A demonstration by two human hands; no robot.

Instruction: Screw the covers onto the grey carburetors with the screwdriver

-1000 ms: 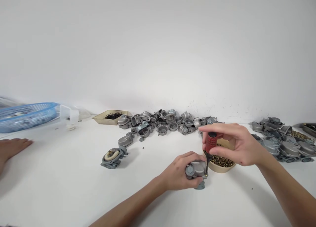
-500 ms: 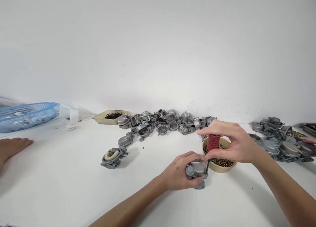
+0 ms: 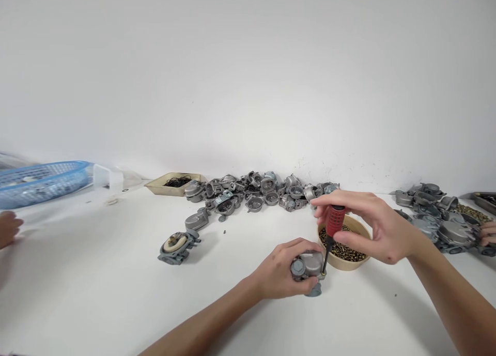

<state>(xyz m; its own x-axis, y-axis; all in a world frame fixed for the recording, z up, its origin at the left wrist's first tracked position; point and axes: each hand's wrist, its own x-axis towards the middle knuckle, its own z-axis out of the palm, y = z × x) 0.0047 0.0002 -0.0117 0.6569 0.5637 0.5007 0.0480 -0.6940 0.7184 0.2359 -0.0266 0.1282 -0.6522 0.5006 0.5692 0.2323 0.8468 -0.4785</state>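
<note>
The left hand (image 3: 285, 269) has the gray metal housing (image 3: 313, 264) wrapped in its grip on the tabletop (image 3: 349, 320), down-left of the right hand (image 3: 375, 230). That one's holding a red screwdriver (image 3: 335, 221) (leaning, handle up-right), tip at the housing's right edge.

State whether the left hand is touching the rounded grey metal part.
Touching. The head view shows the left hand curled around the rounded grey metal part, gripping its sides.

Carburetor (image 3: 313, 263): grey metal, rounded cover uppermost, hex-faced plug (image 3: 298, 267) (bluish) on its left. Screwdriver (image 3: 329, 242): red ribbed handle, dark shaft, tilted; tip meeting small brass screw (image 3: 323, 274) at carburetor's right-hand near corner.
</note>
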